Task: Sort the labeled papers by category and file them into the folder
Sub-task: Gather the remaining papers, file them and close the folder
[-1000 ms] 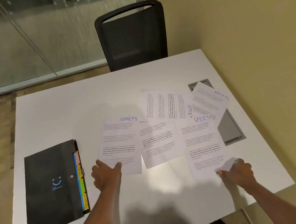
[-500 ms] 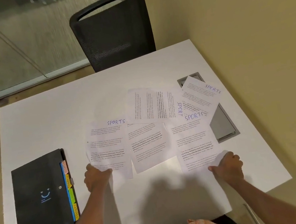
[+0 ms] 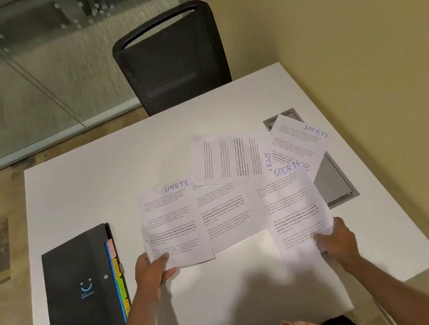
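Folder (image 3: 81,291): black, lying closed and flat near the table's left edge, coloured index tabs (image 3: 119,277) showing along its right side.
Left hand (image 3: 150,273): fingers pinched on the bottom edge of the leftmost sheet, thumb on top.
Leftmost sheet (image 3: 174,225): headed SPORTS in blue ink, near corner lifted off the table, overlapping the sheet to its right.
Middle sheet (image 3: 227,215): flat on the table, heading hidden under a sideways sheet.
Sideways sheet (image 3: 230,157): turned a quarter turn, marked SPORT at its right end.
Right sheet (image 3: 294,206): headed SPORTS, its near end curling upward.
Right hand (image 3: 336,239): clamped on the lower right corner of that sheet.
Far sheet (image 3: 300,137): marked SPORTS, tilted, lying partly over the grey cable hatch (image 3: 333,182).
Table (image 3: 100,177): white, with a black chair (image 3: 174,55) at its far side.
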A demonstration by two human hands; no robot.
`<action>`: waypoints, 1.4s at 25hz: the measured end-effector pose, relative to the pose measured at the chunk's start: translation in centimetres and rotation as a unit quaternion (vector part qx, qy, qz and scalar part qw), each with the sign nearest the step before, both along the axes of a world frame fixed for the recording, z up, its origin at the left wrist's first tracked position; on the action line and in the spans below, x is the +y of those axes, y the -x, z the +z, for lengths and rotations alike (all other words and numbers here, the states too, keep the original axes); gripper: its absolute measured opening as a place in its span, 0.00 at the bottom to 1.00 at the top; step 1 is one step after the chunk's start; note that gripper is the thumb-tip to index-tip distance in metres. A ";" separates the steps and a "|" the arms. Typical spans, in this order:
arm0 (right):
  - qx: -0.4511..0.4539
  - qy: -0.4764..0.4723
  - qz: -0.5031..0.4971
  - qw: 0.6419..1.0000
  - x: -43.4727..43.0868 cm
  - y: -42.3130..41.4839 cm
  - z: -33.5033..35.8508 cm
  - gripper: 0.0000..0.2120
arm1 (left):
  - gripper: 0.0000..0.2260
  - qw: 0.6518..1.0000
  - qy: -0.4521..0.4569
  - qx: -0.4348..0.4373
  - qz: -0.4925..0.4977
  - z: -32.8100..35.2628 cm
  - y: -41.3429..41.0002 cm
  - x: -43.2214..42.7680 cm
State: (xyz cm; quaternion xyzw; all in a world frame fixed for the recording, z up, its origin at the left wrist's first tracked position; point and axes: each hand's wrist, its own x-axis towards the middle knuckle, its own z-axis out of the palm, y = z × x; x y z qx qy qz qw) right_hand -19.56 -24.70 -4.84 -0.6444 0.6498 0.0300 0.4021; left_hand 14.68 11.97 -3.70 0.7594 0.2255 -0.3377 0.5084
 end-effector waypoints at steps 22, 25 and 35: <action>-0.284 -0.141 -0.149 0.937 4.3 0.2 9.4 0.11 | 0.22 0.990 0.138 0.005 -0.006 5.6 6.5 4.0; -0.302 -0.206 -0.117 0.924 7.2 -3.1 9.1 0.15 | 0.20 0.985 0.170 0.006 -0.007 6.4 7.6 3.4; -0.275 -0.294 -0.039 0.914 11.6 -8.0 9.2 0.16 | 0.21 0.962 0.258 0.033 -0.083 9.6 9.3 0.5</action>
